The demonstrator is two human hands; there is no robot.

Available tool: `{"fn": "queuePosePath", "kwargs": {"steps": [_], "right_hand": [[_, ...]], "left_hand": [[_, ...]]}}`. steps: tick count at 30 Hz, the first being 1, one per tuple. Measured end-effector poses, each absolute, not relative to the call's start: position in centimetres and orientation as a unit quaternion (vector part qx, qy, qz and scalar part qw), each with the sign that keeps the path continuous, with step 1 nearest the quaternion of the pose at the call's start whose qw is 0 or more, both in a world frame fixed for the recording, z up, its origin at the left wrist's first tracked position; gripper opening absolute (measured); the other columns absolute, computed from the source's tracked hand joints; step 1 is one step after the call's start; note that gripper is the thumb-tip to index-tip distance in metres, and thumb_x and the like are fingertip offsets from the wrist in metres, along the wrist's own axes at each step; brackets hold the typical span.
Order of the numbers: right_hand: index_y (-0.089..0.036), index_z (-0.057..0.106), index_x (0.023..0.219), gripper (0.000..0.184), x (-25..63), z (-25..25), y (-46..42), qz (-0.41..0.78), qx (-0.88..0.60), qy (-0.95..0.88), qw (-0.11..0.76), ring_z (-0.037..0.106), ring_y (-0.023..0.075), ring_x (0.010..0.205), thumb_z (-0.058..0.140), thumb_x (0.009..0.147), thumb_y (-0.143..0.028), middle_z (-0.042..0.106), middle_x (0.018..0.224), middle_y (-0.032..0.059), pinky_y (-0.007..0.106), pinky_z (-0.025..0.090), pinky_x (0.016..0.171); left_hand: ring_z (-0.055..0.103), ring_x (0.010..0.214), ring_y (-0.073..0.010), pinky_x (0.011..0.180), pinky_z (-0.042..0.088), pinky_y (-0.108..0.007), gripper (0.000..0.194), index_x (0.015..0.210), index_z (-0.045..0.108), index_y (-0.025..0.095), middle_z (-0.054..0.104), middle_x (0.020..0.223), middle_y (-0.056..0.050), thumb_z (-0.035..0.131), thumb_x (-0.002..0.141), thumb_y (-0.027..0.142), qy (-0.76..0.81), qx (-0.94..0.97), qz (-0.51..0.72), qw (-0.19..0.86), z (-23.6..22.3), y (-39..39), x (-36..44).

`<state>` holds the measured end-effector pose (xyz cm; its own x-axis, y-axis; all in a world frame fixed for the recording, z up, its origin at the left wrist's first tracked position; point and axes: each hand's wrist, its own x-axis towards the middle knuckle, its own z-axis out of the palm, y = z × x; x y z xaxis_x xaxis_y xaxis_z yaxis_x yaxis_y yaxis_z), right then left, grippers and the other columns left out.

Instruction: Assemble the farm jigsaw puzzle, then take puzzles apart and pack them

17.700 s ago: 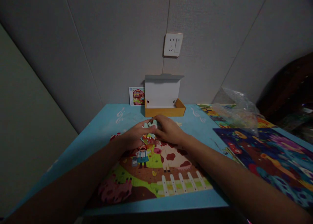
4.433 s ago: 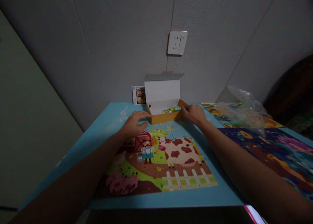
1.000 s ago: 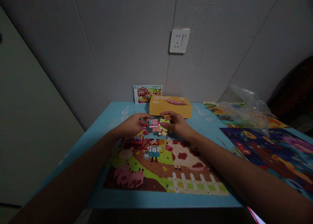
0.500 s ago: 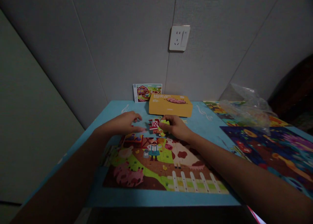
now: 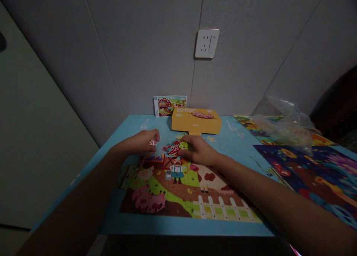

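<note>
A farm jigsaw puzzle (image 5: 184,194) with a cow, pigs, a farmer and a white fence lies on the blue table (image 5: 117,144). My left hand (image 5: 141,142) hovers over the puzzle's far left corner, fingers pinched on a small red-and-white puzzle piece (image 5: 153,141). My right hand (image 5: 196,151) rests at the puzzle's far edge, fingers curled on a red barn piece (image 5: 174,149) lying there. The closed yellow box (image 5: 196,121) sits just beyond both hands.
A reference picture card (image 5: 169,104) leans on the wall behind the box. A second, dark blue puzzle (image 5: 304,174) covers the table's right side, with a crinkled clear plastic bag (image 5: 281,124) beyond it. A wall socket (image 5: 206,43) is above.
The box, open 4.4 s ago, is now closed. In the last second my hands pulled apart the barn pieces: the left took one piece leftward, the right lowered the barn piece to the puzzle's edge.
</note>
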<state>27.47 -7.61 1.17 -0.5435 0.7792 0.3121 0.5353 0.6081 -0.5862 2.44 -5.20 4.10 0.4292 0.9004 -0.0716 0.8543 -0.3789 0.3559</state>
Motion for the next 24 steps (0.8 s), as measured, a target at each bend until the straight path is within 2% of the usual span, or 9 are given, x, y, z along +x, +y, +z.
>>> {"fn": "queuePosePath", "kwargs": {"steps": [2, 5, 7, 10, 14, 16, 19, 22, 24], "right_hand": [[-0.016, 0.068, 0.099, 0.026, 27.6, 1.2, -7.6, 0.239, -0.392, -0.844, 0.277, 0.060, 0.0181, 0.076, 0.065, 0.078, -0.031, 0.070, 0.087, 0.0060, 0.029, 0.042, 0.068], [-0.016, 0.067, 0.093, 0.022, 27.8, 1.2, -7.5, 0.252, -0.395, -0.834, 0.293, 0.058, 0.0175, 0.073, 0.063, 0.080, -0.033, 0.069, 0.084, 0.0052, 0.029, 0.040, 0.067], [-0.016, 0.065, 0.090, 0.020, 27.6, 1.1, -7.5, 0.241, -0.394, -0.826, 0.322, 0.058, 0.0178, 0.077, 0.063, 0.080, -0.033, 0.067, 0.087, 0.0056, 0.030, 0.040, 0.070], [-0.018, 0.057, 0.090, 0.024, 27.3, 0.6, -7.6, 0.245, -0.402, -0.802, 0.367, 0.055, 0.0163, 0.076, 0.067, 0.077, -0.035, 0.065, 0.084, 0.0030, 0.028, 0.040, 0.069], [-0.019, 0.054, 0.095, 0.028, 27.2, 0.0, -7.0, 0.262, -0.421, -0.773, 0.395, 0.054, 0.0149, 0.070, 0.068, 0.074, -0.032, 0.064, 0.081, 0.0003, 0.027, 0.041, 0.065], [-0.019, 0.058, 0.098, 0.027, 27.7, 0.2, -6.3, 0.249, -0.459, -0.744, 0.417, 0.058, 0.0166, 0.074, 0.066, 0.075, -0.031, 0.066, 0.086, 0.0032, 0.029, 0.043, 0.066], [-0.016, 0.063, 0.097, 0.030, 29.2, 0.9, -5.1, 0.227, -0.550, -0.671, 0.443, 0.061, 0.0200, 0.072, 0.068, 0.073, -0.034, 0.069, 0.086, 0.0078, 0.031, 0.044, 0.064], [-0.016, 0.067, 0.092, 0.028, 30.6, 1.7, -4.6, 0.234, -0.590, -0.640, 0.432, 0.061, 0.0204, 0.069, 0.070, 0.071, -0.035, 0.070, 0.083, 0.0083, 0.030, 0.044, 0.060], [-0.016, 0.068, 0.088, 0.026, 30.8, 1.8, -4.7, 0.208, -0.605, -0.660, 0.393, 0.061, 0.0207, 0.067, 0.071, 0.070, -0.034, 0.070, 0.081, 0.0085, 0.030, 0.042, 0.059]], "left_hand": [[0.056, 0.074, -0.0199, 0.063, 0.036, -0.026, 0.027, 0.093, 0.058, 0.019, 0.063, 0.081, -0.003, 0.063, 0.066, 0.018, 0.536, 0.822, 0.122, 0.147, 4.1, -4.9, 2.6], [0.056, 0.074, -0.0196, 0.065, 0.038, -0.028, 0.023, 0.093, 0.062, 0.018, 0.065, 0.082, -0.004, 0.064, 0.071, 0.024, 0.526, 0.804, 0.242, 0.136, 3.8, -5.0, 3.9], [0.057, 0.072, -0.0181, 0.065, 0.041, -0.027, 0.016, 0.085, 0.064, 0.017, 0.065, 0.079, -0.004, 0.061, 0.076, 0.031, 0.477, 0.796, 0.313, 0.204, 3.3, -5.5, 5.5], [0.058, 0.070, -0.0162, 0.064, 0.043, -0.026, 0.027, 0.085, 0.067, 0.015, 0.066, 0.077, -0.003, 0.053, 0.085, 0.038, 0.392, 0.775, 0.353, 0.347, 2.3, -6.3, 7.9], [0.058, 0.065, -0.0146, 0.059, 0.044, -0.025, 0.034, 0.091, 0.069, 0.013, 0.067, 0.077, -0.005, 0.055, 0.085, 0.044, 0.387, 0.694, 0.382, 0.471, 1.1, -5.7, 8.4], [0.060, 0.070, -0.0153, 0.062, 0.047, -0.026, 0.034, 0.094, 0.069, 0.012, 0.068, 0.087, -0.008, 0.058, 0.084, 0.043, 0.387, 0.622, 0.431, 0.527, 0.8, -4.6, 7.5], [0.062, 0.084, -0.0171, 0.068, 0.050, -0.028, 0.031, 0.105, 0.065, 0.013, 0.061, 0.118, -0.015, 0.059, 0.086, 0.037, 0.400, 0.523, 0.502, 0.560, 0.7, -3.0, 5.9], [0.063, 0.092, -0.0200, 0.074, 0.051, -0.032, 0.039, 0.116, 0.058, 0.013, 0.057, 0.125, -0.019, 0.054, 0.089, 0.040, 0.399, 0.457, 0.512, 0.609, 0.7, -2.4, 5.5], [0.062, 0.100, -0.0224, 0.079, 0.051, -0.033, 0.044, 0.121, 0.055, 0.012, 0.055, 0.128, -0.020, 0.052, 0.090, 0.044, 0.381, 0.439, 0.499, 0.643, 0.8, -2.5, 5.8]]}}
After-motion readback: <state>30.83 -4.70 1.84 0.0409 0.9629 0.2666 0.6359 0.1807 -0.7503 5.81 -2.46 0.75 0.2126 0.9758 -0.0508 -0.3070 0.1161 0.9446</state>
